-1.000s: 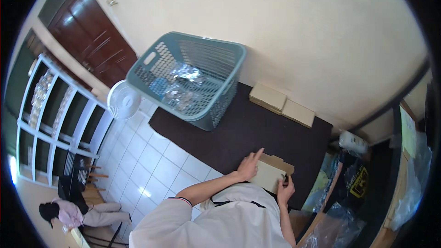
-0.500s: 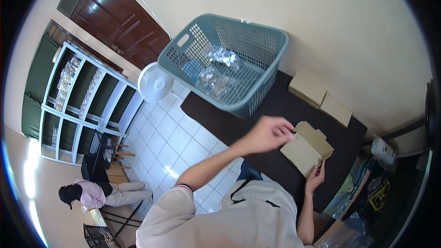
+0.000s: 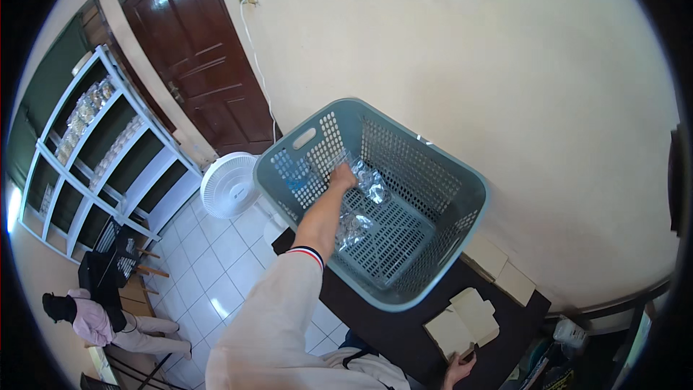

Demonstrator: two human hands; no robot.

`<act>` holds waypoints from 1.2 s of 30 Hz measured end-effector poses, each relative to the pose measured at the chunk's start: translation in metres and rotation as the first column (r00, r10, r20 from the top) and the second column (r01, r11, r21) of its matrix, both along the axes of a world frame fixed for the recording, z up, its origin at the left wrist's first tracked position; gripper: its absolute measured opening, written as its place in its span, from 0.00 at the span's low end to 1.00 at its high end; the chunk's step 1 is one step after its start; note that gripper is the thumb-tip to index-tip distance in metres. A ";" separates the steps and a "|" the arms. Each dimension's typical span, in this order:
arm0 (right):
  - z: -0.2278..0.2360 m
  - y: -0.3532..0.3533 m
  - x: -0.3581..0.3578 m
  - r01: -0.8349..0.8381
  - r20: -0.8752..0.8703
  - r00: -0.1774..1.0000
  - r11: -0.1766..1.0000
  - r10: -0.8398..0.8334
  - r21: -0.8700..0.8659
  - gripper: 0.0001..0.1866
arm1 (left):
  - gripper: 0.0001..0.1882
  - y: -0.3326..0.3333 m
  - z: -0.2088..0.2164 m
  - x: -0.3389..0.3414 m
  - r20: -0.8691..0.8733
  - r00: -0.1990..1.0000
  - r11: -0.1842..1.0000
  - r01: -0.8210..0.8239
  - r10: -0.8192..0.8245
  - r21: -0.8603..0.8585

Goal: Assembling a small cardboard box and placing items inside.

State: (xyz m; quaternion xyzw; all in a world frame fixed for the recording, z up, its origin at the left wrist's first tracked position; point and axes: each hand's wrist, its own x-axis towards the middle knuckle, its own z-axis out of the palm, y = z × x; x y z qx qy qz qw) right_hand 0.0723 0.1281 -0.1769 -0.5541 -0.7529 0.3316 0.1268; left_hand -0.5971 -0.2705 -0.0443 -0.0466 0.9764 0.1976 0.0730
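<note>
My left hand [image 3: 343, 176] is down inside a grey-green plastic laundry basket [image 3: 440, 150], at shiny clear plastic packets [image 3: 371, 183]. Its fingers are hidden, so any grip on a packet does not show. Another clear packet [image 3: 354, 228] lies on the basket floor, nearer to me. At the lower right, my right hand [image 3: 458, 370] pinches the near edge of a small brown cardboard box [image 3: 449, 331]. This box lies on the dark table with its lid and flaps open.
Behind the open box, two closed cardboard boxes [image 3: 485, 256] sit by the wall. A white fan [image 3: 229, 185] stands left of the basket. The dark table [image 3: 390, 325] carries basket and boxes. A person [image 3: 97, 321] stands far left near light-blue shelves [image 3: 130, 130].
My left hand has gone from above the open box into the basket. My right hand stays at the box edge. The view has shifted, with the basket now lower in it.
</note>
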 end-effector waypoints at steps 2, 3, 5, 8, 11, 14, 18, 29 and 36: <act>-0.006 -0.020 -0.001 -0.021 -0.071 0.997 0.995 0.028 0.093 0.38 | 0.33 0.011 -0.029 0.000 -0.031 0.999 0.999 -0.010 0.008 -0.043; -0.006 -0.028 0.000 -0.054 -0.143 0.987 0.983 0.079 0.173 0.38 | 0.31 0.015 -0.041 0.000 -0.069 0.997 0.994 -0.037 0.030 -0.100; 0.000 -0.037 -0.001 -0.074 -0.092 0.993 0.995 0.080 0.072 0.39 | 0.32 0.011 -0.055 -0.009 -0.022 0.997 0.995 -0.080 0.079 -0.052; 0.017 -0.041 0.006 0.029 0.110 0.994 0.999 -0.025 -0.037 0.36 | 0.25 0.059 -0.051 -0.004 0.051 0.992 0.985 -0.124 0.119 0.118; 0.033 -0.045 -0.003 0.088 0.156 0.985 0.993 -0.075 -0.077 0.34 | 0.14 0.068 -0.048 -0.007 -0.064 0.988 0.984 -0.134 0.142 0.116; 0.012 -0.034 0.005 -0.052 0.037 0.998 0.999 0.052 0.011 0.34 | 0.08 0.048 -0.095 -0.014 -0.243 0.954 0.984 -0.166 0.176 0.064; 0.003 -0.016 0.010 0.023 -0.020 0.999 0.992 -0.026 -0.122 0.27 | 0.06 0.065 -0.083 -0.029 -0.357 0.926 0.958 -0.020 0.126 0.286; 0.016 0.049 0.038 -0.210 0.022 0.978 0.977 0.210 0.023 0.14 | 0.14 0.119 0.193 0.070 -0.347 0.933 0.567 0.339 -0.099 0.750; 0.182 0.059 -0.006 -0.188 -0.553 0.809 0.979 0.198 0.075 0.16 | 0.14 0.184 0.277 0.374 -0.477 0.863 0.373 0.503 -0.166 0.780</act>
